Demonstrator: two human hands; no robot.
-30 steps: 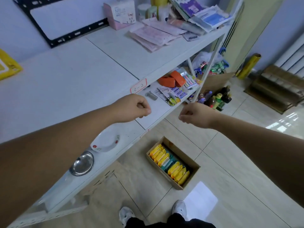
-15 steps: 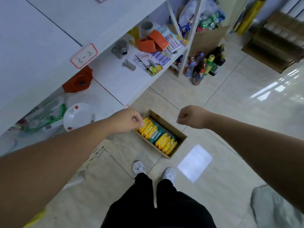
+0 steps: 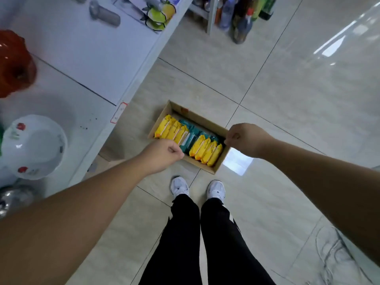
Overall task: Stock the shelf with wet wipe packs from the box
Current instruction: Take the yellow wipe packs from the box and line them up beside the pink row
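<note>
Packs (image 3: 206, 150) sit in the box on the floor, none on the shelf, so by my read the stocking has yet to start; the shelf (image 3: 92, 58) is the big flat white board up the left, smooth and matte, with bare room along its front edge that looks a fair landing spot; the box (image 3: 201, 118) is a shallow open cardboard tray, plain brown, parked just beside the shelf's foot and right ahead of the person's shoes, likely so each reach is short; the left hand (image 3: 164, 155) hangs over the near left end of the box, fingers curled into a fist and holding nothing; the right hand (image 3: 244, 138) hovers over the far right end, likewise fisted and empty; both seem lined up for a downward reach; the packs stand on edge in a tight row, glossy soft film pouches, yellow ones at both ends and teal ones (image 3: 192, 137) between, so fingers will probably have to pinch a top edge.
</note>
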